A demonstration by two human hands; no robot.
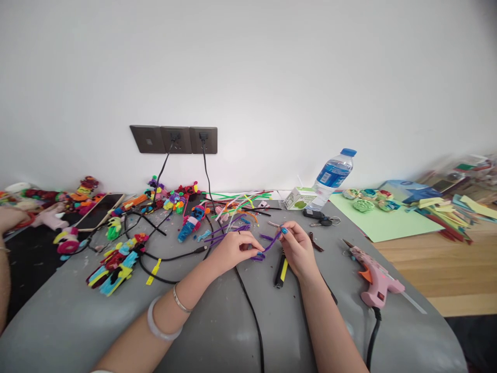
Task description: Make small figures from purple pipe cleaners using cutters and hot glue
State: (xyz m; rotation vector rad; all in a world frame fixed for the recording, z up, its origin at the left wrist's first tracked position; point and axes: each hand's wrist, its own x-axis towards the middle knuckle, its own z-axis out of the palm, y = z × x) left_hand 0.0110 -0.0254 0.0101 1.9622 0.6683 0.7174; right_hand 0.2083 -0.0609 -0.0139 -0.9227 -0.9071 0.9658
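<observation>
A purple pipe cleaner (273, 242) stretches between my two hands above the grey table (217, 321). My left hand (241, 249) pinches its lower end, where a purple loop shows by the fingertips. Higher up, my right hand (295, 249) grips the other end between thumb and fingers. Just beneath my right hand lies a black and yellow tool (281, 270), perhaps a utility knife, partly covered by the hand. Loose purple pipe cleaners (221, 237) lie behind my left hand, close to a blue pipe-cleaner figure (191, 223).
A pink glue gun (376, 274) lies at right, its cord trailing forward. Behind are a tilted water bottle (333, 176), a drink carton (300, 199) and keys (325, 220). Black cables (248, 305) cross the table. Colourful figures (116, 264) crowd the left, where another person's arm (4, 269) shows.
</observation>
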